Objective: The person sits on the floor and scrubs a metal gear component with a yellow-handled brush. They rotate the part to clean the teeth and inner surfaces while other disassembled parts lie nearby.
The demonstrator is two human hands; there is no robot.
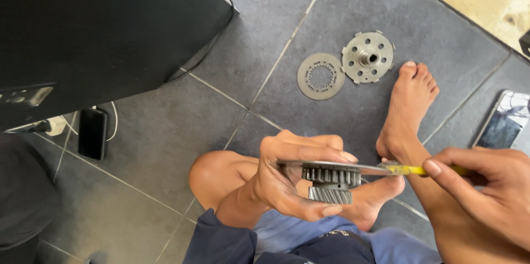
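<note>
- The person sits on the dark grey tiled floor, legs folded, working over a bare foot.
- The left hand is wrapped firmly around a metal gear assembly: a flat round plate on top, seen edge-on, with two toothed gears stacked beneath it. Thumb over the plate's upper face, fingers curled under the lower gear; it is held in the air just above the foot, not resting on the floor.
- The right hand is closed in a pinch on a yellow-handled tool, its tip meeting the plate's rim on the right side. I cannot tell what kind of tip it has; it is hidden at the contact.
- To my eye the step in hand is prying or scraping at the plate's edge, with the assembly braced by the left hand.
- The next move seems to call for a steady left grip and a controlled push along the rim, since a slip would send the tip toward the left fingers.
- Well apart on the tiles lie a thin toothed ring plate and, touching it, a drilled hub disc.
- A dark phone lies near a black case at left.
</note>
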